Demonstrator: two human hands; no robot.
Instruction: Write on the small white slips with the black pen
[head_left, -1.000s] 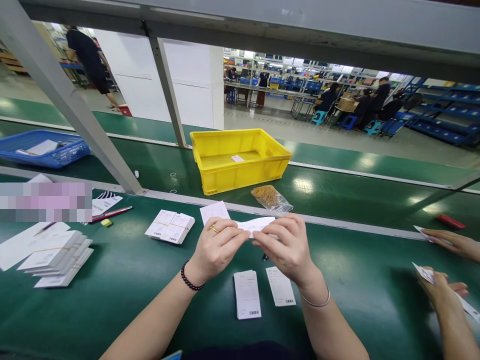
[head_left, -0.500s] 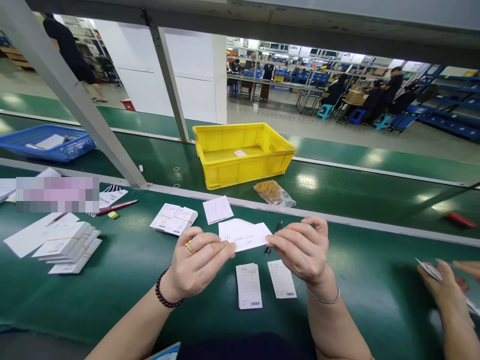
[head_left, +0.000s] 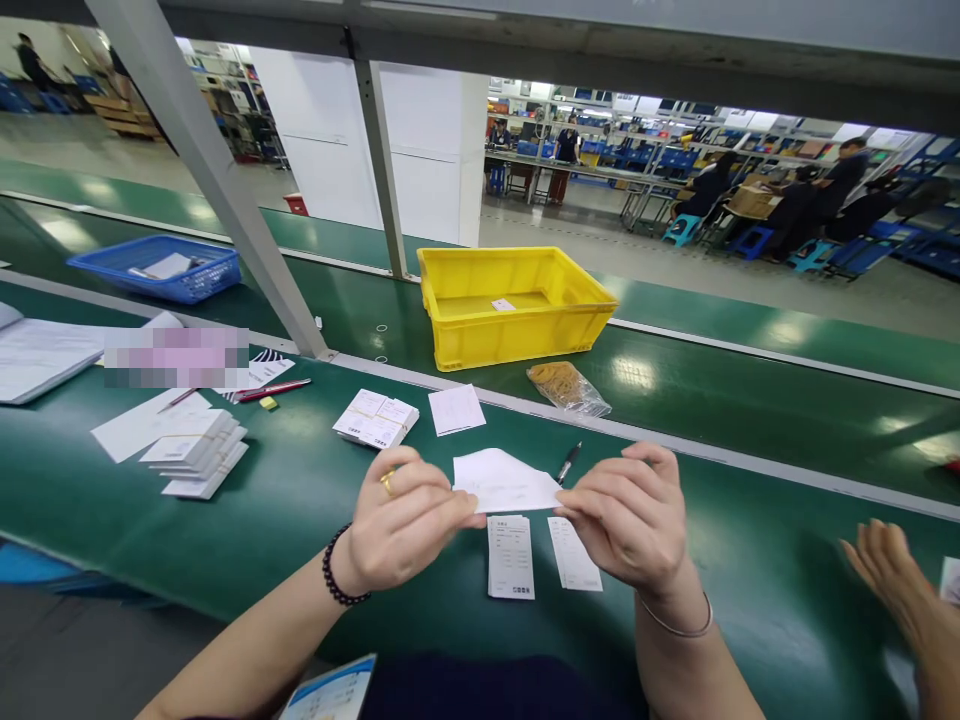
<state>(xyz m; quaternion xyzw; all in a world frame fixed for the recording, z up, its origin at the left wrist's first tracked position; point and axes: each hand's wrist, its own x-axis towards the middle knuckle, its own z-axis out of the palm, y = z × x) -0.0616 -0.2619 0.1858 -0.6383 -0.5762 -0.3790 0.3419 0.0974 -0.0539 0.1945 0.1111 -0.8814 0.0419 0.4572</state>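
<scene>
Between my two hands a white slip of paper is stretched above the green bench, its lower edge folded. My left hand pinches its left end between thumb and fingers. At the other end my right hand pinches the right corner. Below it lie a stack of printed cards and a second card stack, partly hidden by my right hand. A black pen rests just behind the paper. Farther back sit a banded card bundle and a square pink-white note.
A yellow bin with a small card inside stands behind, near a bag of rubber bands. Banded card stacks, a red pen and a blue basket are at left. A co-worker's hand is at right.
The slip's handwriting, plain before, now barely shows, and the paper looks folded. The view has swung left, so things sit farther right. The co-worker's hand at right has spread open.
</scene>
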